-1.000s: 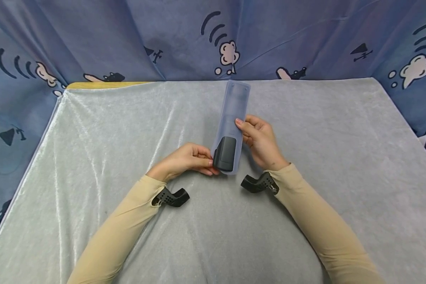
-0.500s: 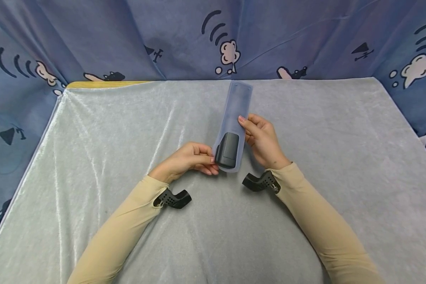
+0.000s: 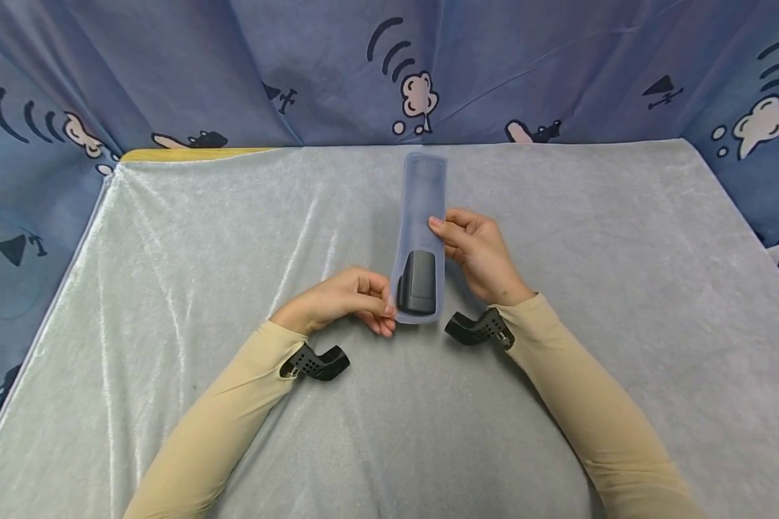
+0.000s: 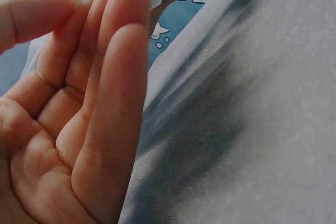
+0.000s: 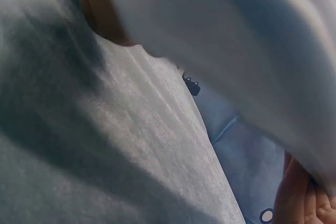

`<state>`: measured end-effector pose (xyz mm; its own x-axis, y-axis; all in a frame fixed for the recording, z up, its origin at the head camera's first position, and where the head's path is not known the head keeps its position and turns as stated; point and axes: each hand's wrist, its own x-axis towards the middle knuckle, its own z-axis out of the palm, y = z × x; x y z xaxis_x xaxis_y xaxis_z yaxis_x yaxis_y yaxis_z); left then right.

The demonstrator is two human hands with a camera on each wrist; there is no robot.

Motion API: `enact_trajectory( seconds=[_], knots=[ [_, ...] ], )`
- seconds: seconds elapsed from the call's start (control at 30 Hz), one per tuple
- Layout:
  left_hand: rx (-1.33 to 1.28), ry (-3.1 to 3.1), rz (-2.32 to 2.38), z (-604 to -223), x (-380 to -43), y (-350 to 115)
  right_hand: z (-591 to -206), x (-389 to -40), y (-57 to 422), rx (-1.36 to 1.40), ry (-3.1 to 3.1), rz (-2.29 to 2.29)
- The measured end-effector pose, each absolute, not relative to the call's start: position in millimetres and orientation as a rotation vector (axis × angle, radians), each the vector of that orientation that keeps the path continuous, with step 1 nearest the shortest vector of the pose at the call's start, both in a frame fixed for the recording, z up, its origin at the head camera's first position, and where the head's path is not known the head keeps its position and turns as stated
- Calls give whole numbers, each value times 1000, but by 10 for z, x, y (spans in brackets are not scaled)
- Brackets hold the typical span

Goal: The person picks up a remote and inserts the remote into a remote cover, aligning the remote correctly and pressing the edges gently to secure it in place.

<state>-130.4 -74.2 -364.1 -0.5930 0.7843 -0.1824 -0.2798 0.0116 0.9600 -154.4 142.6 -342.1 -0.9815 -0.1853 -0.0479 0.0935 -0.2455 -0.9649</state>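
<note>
A long, translucent bluish case is held up over the cloth, its length running away from me. A dark, rounded block sits at its near end; what kind of thing it is I cannot tell. With thumb and fingers my left hand pinches the case's near left corner. My right hand grips its right edge around the middle, thumb on top and fingers underneath. In the right wrist view the blurred underside of the case fills the upper right and hides much of the right hand.
Grey velvety cloth covers the table. Blue patterned curtain hangs behind it and at both sides. A yellow strip shows at the back left edge. Black brackets stick out from both sleeves.
The case has turned so that it points straighter away from me, its far end swinging left. My left fingers have slid from beside the dark block down to the near corner.
</note>
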Motion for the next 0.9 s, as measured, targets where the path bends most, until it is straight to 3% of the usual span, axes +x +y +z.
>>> enact_trajectory(
  seconds=[0.9],
  knots=[
    [706, 1427, 1645, -3641, -1338, -800, -3411, -1532, 1429, -218, 1823, -2292]
  ],
)
